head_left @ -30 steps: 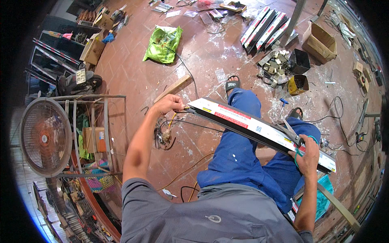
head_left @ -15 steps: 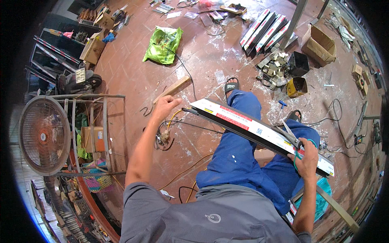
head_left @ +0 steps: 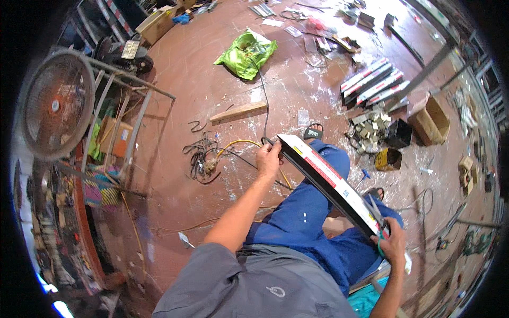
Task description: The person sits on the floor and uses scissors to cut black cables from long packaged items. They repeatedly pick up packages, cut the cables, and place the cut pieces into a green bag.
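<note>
The likely stiff profile bar, best held near its ends, is pinched there by left hand and right hand with scissors.

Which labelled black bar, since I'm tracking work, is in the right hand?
The bar slanting over the person's legs, gripped by the right hand, its far end at the left hand; the other bars lie grouped farther off.

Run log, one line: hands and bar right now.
Left hand: at left end of long bar | Right hand: gripping bar and scissors | Bar: slanting over blue trousers
</note>
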A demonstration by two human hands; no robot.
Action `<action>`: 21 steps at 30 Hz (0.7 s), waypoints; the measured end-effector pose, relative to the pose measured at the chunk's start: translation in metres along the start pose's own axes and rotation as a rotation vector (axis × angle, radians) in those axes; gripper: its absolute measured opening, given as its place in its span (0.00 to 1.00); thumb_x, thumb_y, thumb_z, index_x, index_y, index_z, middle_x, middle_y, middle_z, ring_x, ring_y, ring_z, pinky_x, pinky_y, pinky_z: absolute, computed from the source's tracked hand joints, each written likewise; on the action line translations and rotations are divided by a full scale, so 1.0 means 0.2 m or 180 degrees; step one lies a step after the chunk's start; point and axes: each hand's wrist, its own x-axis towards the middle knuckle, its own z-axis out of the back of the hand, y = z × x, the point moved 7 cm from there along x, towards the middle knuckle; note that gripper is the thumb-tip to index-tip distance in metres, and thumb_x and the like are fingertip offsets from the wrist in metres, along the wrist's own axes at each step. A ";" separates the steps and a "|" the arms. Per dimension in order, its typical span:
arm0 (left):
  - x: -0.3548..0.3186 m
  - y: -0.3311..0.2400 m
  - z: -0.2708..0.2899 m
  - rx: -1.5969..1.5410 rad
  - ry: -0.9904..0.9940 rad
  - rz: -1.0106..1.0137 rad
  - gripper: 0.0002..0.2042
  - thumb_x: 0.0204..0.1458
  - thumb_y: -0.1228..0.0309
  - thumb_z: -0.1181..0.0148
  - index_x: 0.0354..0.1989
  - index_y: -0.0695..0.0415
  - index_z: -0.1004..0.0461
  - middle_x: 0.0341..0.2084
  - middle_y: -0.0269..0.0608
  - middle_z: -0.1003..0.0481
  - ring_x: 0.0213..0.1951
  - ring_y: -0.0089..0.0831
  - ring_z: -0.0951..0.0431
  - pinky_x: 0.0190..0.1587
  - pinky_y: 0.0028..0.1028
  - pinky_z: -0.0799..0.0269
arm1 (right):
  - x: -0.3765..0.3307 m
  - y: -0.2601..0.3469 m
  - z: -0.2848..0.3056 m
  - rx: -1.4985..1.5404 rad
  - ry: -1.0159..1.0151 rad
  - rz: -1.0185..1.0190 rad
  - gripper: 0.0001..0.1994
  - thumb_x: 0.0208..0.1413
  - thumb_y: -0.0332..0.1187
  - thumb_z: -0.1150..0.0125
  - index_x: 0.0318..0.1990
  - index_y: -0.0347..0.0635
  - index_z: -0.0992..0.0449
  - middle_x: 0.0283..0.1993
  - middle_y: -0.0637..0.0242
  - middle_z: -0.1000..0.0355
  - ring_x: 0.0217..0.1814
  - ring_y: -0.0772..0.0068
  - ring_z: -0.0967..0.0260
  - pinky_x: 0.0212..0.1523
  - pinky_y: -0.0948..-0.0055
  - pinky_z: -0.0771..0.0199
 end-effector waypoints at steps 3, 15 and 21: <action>0.08 0.08 0.03 0.0602 -0.0491 -0.0203 0.21 0.62 0.53 0.35 0.26 0.61 0.21 0.21 0.43 0.20 0.20 0.30 0.23 0.27 0.36 0.26 | -0.06 0.03 -0.01 -0.0075 -0.0122 0.0147 0.35 0.38 0.37 0.17 0.57 0.41 0.25 0.51 0.51 0.21 0.55 0.44 0.23 0.56 0.55 0.24; 0.04 -0.28 -0.17 0.3447 0.0386 -0.0842 0.19 0.61 0.59 0.47 0.37 0.62 0.15 0.39 0.68 0.18 0.44 0.64 0.17 0.48 0.53 0.22 | -0.34 0.39 0.14 -0.0107 0.0215 0.0041 0.38 0.39 0.35 0.18 0.61 0.37 0.27 0.51 0.46 0.22 0.56 0.39 0.24 0.57 0.52 0.25; 0.20 -0.31 -0.19 0.3663 0.0706 -0.0757 0.16 0.57 0.61 0.43 0.35 0.60 0.14 0.38 0.62 0.16 0.46 0.59 0.15 0.46 0.53 0.20 | -0.38 0.51 0.13 0.0096 0.0542 -0.0227 0.38 0.39 0.37 0.18 0.61 0.38 0.29 0.49 0.45 0.22 0.53 0.40 0.24 0.55 0.52 0.25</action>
